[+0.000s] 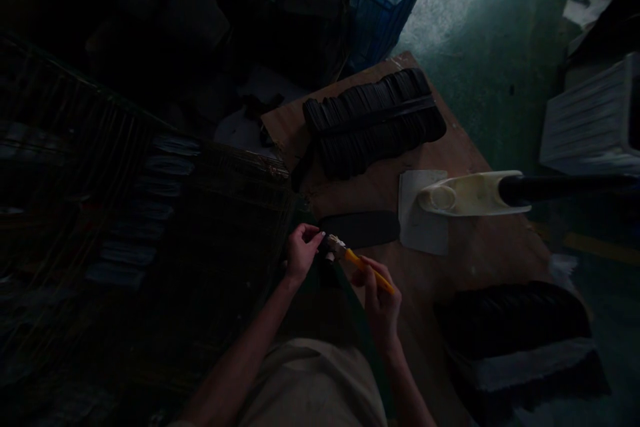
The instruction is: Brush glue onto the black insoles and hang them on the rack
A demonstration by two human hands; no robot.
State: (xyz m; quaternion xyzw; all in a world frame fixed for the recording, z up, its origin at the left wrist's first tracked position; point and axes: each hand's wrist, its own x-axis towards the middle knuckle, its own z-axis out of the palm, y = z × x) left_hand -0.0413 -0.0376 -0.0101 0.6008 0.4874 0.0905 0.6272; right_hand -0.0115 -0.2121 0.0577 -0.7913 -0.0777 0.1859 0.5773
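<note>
My right hand (380,297) is wrapped round the yellow handle of a brush (367,270), whose pale, crusted head points up and left. The brush head is close to the left end of a dark, flat, round-ended piece (367,228) on the wooden board. At that same end, my left hand (303,253) is closed in a pinch, its thumb and fingers on the dark piece's edge. Dim light hides the exact contact between brush, fingertips and piece.
A strapped bundle of dark flat pieces (375,120) lies on the wooden board (345,193). Pale sheets (425,240) lie under a cream foot-shaped form (470,193) on a black arm. Another dark bundle (520,333) is lower right; a blue crate (375,20) stands behind; a dark rack (215,227) is left.
</note>
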